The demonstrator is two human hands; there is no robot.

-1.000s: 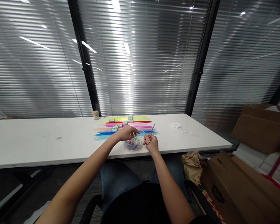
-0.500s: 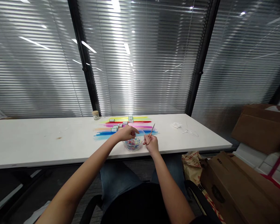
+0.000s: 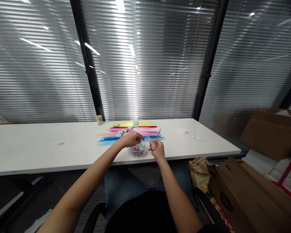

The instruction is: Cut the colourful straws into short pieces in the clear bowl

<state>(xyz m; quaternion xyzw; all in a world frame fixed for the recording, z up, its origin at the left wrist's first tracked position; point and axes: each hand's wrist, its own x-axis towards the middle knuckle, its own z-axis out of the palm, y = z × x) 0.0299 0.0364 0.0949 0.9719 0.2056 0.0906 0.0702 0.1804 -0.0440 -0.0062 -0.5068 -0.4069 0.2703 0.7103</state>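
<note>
Too small to tell: the single pieces in the clear bowl [image 3: 138, 150], a many-coloured heap only; hidden behind the left hand [image 3: 132, 138]: the bowl's far left rim and whatever the fingertips pinch; blurred and tiny: labels on the small spools [image 3: 120, 132] lying on the coloured strips [image 3: 131, 131]; mostly covered by the right hand [image 3: 157, 149]: the thin tool [image 3: 157, 136]; cut off at the left edge: the table [image 3: 38, 149]; cut off at the right: the cardboard boxes [image 3: 269, 136].

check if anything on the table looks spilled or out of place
Nothing looks spilled. The only odd mark is a small brownish stain on the white table, far left of the bowl and coloured strips.
</note>
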